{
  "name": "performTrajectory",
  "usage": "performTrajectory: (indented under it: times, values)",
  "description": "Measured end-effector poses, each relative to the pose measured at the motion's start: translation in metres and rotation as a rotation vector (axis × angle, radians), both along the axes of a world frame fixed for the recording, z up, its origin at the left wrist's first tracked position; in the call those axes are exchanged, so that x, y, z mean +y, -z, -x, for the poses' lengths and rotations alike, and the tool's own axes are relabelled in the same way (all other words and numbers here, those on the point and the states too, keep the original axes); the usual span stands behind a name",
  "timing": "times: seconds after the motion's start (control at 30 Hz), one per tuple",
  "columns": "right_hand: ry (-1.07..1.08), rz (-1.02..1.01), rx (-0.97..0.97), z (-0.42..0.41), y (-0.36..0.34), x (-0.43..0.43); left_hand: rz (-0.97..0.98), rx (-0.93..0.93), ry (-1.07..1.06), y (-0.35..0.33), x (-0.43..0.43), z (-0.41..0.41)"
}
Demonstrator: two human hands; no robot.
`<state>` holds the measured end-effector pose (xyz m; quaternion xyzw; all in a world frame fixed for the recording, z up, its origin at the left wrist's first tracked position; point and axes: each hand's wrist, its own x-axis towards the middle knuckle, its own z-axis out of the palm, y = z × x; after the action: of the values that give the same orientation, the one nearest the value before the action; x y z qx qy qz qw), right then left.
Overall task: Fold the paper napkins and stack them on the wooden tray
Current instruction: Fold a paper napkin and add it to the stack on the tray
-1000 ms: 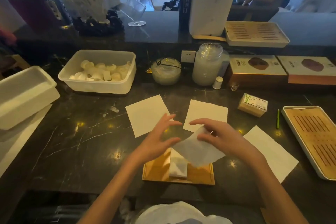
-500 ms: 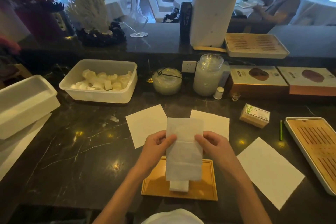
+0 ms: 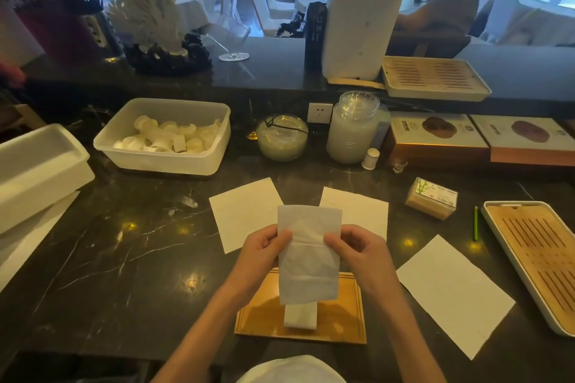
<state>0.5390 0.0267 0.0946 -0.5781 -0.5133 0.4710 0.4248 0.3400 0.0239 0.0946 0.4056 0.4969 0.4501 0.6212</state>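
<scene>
Above the wooden tray [image 3: 258,319] I hold a white paper napkin [image 3: 308,270] upright, folded lengthwise into a tall strip. My left hand [image 3: 264,247] pinches its left edge and my right hand [image 3: 357,247] pinches its right edge, both at mid-height. A small folded napkin [image 3: 300,317] lies on the tray, its top hidden behind the held one. Three flat unfolded napkins rest on the dark counter: one at centre left [image 3: 245,211], one behind my hands [image 3: 361,211], one to the right [image 3: 454,292].
A slatted tray with a white rim [image 3: 535,261] sits at the right edge, with a green pencil [image 3: 475,224] and a small box [image 3: 431,199] beside it. A plastic tub of rolled items [image 3: 165,137], two glass jars and white containers line the back and left.
A second ago the napkin lay slanted, low over the tray, with my left hand just reaching it. Both hands have since raised it upright and gripped its sides; in the last half second it barely moved.
</scene>
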Motion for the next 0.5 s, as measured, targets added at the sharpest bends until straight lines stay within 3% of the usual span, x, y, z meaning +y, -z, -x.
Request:
performTrajectory:
  times: [0.5]
  values:
    - [0.062,0.008,0.051,0.0013,0.0023,-0.0016,0.037,-0.005,0.025,0.0,-0.0019,-0.0021]
